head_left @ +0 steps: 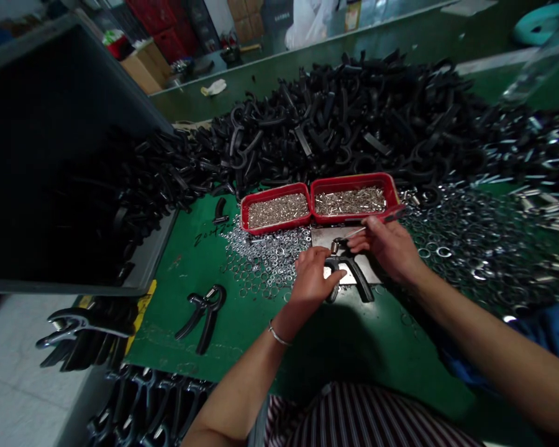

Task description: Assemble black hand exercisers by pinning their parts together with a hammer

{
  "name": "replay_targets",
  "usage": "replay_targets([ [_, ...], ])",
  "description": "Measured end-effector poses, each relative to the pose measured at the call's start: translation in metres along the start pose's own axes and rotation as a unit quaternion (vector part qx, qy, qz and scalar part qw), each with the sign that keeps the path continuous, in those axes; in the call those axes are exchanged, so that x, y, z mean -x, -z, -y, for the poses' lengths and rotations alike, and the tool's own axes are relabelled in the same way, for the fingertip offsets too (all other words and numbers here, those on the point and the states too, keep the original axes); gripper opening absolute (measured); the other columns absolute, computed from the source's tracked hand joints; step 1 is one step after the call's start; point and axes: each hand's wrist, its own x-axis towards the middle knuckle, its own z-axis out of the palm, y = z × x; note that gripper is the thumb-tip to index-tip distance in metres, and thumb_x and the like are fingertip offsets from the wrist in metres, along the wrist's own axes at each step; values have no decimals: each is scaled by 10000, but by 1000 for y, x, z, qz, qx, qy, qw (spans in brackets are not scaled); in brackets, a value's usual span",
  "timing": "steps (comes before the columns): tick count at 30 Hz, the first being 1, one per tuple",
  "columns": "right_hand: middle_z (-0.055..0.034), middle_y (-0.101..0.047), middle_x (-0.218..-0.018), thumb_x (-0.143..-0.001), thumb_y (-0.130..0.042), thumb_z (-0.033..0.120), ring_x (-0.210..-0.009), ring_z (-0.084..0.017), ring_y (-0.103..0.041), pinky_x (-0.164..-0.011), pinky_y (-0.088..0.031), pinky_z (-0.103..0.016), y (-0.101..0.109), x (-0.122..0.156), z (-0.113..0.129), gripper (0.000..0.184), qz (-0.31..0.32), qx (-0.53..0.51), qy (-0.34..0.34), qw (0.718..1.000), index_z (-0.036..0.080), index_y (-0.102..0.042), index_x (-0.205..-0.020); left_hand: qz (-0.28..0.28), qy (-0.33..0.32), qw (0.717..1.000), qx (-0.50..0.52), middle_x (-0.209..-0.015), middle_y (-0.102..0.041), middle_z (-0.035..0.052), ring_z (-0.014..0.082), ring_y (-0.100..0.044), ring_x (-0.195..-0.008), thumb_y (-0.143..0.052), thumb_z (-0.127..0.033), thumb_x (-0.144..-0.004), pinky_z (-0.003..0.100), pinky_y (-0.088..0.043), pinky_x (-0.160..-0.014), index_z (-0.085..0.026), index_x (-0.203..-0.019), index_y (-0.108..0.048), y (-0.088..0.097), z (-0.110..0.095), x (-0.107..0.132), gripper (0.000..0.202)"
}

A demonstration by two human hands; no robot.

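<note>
Nearest the camera, at the bottom centre of the head view, is the striped fabric shirt [354, 416] of the person at work. Right of the frame's centre, the black two-legged clamp with a small metal coil spring [364, 285] lies with its legs toward the person, over a flat grey metal plate [323, 236] on the green surface [270, 329]. The left hand [313, 273] is partly closed, fingers and thumb bent around the clamp's near-left portion. The right hand [391, 245] is curled with little gap between thumb and fingers, pinching a slim tool with a metal shaft and dark red handle [394, 213]; the shaft slants toward the spring. Whether its lower fingertips press on the clamp cannot be told.

The clamp looks light, stiff and hard to break, its smooth legs perhaps a little slippery. The spring would likely push back, so the broad body beside it seems the steadiest hold, with fingertips clear of the coil.

Just above the hands stand two red trays of small metal pins [311, 205]. Loose shiny metal rings [265, 264] spread left of the plate, and another black clamp [208, 326] lies left of centre, well apart.
</note>
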Motion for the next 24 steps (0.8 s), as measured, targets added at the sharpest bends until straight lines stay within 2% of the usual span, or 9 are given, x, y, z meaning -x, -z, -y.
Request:
replay_targets([
  [3, -48, -746, -867, -872, -684, 514, -658, -177, -707, -584, -597, -302, 10, 6, -7, 328, 23, 113, 25, 993, 222, -560, -958, 0, -5, 1000, 1, -1223, -600, 75, 271, -512, -1155, -773, -378, -839, 408, -385, -1042, -196, -1173, -581, 0, 1, 0, 426],
  [7, -45, -748, -910, -906, -634, 530, -694, -188, -718, -632, -598, -322, 11, 13, -13, 323, 36, 201, 38, 978, 238, -522, -987, -6, -21, 1000, 6, -1206, -600, 69, 261, -514, -1141, -778, -364, -836, 399, -388, -1035, -196, -1157, -573, 0, 2, -1, 416],
  [12, -62, -750, -925, -916, -602, 556, -711, -210, -728, -672, -606, -362, 9, 13, -13, 344, 37, 229, 20, 972, 235, -504, -989, -9, -19, 1000, 11, -1210, -599, 70, 263, -511, -1151, -779, -375, -832, 403, -387, -1036, -201, -1152, -573, -1, 3, -1, 418],
  [17, -69, -745, -925, -930, -574, 549, -719, -226, -730, -680, -603, -382, 8, 13, -12, 328, 30, 248, 27, 968, 237, -485, -981, -3, -13, 1000, 10, -1208, -600, 72, 265, -513, -1145, -774, -388, -835, 407, -385, -1040, -199, -1152, -578, -1, 3, -1, 418],
  [19, -70, -741, -904, -948, -542, 533, -713, -232, -727, -674, -593, -378, 4, 17, -11, 306, 19, 285, 37, 958, 238, -472, -986, -1, -12, 1000, 11, -1214, -598, 73, 264, -510, -1151, -776, -389, -834, 405, -383, -1046, -197, -1162, -578, 0, 3, -1, 429],
  [21, -88, -735, -886, -966, -514, 491, -747, -253, -725, -698, -572, -378, -3, 22, -8, 269, 17, 388, 67, 919, 225, -482, -992, 6, -15, 1000, 10, -1232, -593, 74, 266, -505, -1162, -781, -393, -828, 404, -378, -1055, -194, -1190, -574, 2, 3, -1, 461],
  [24, -143, -716, -862, -977, -466, 428, -784, -313, -709, -695, -513, -389, -18, 25, -3, 254, 53, 588, 106, 800, 181, -519, -1005, 28, -26, 999, 8, -1247, -590, 75, 264, -504, -1169, -781, -362, -827, 395, -377, -1056, -189, -1224, -571, 5, 2, -1, 482],
])
